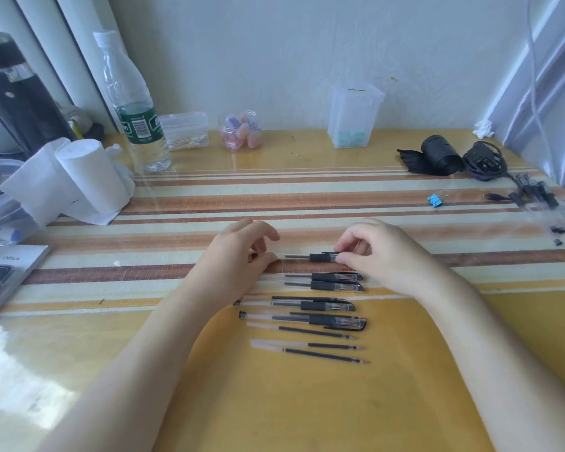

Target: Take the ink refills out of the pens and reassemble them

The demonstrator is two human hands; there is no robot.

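Both hands hold one pen (317,257) between them. I see the left hand (242,252) with its thumb and fingers curled on the clear back end. The right hand (372,252) pinches the black cap end with thumb and bent fingers. The pen lies flat, left to right, over a brown stripe of the bench (307,402). I cannot tell if it touches the bench or is just above it.

Just beside the pen, on my side, is a row of pens (336,286), four of them, all lying the same way with caps to the right. Next come three bare refills (327,354), close together, tips to the right. They lie between my two arms.

Past the refills the yellow part of the bench is open, down to the near edge. Beyond the hands the stripes are open too, up to a blue clip (434,200) on the right. More spare pens (535,197) lie near the right edge, well apart from the hands. On the left side stand a paper roll (79,181) and a bottle (137,125), also well apart.
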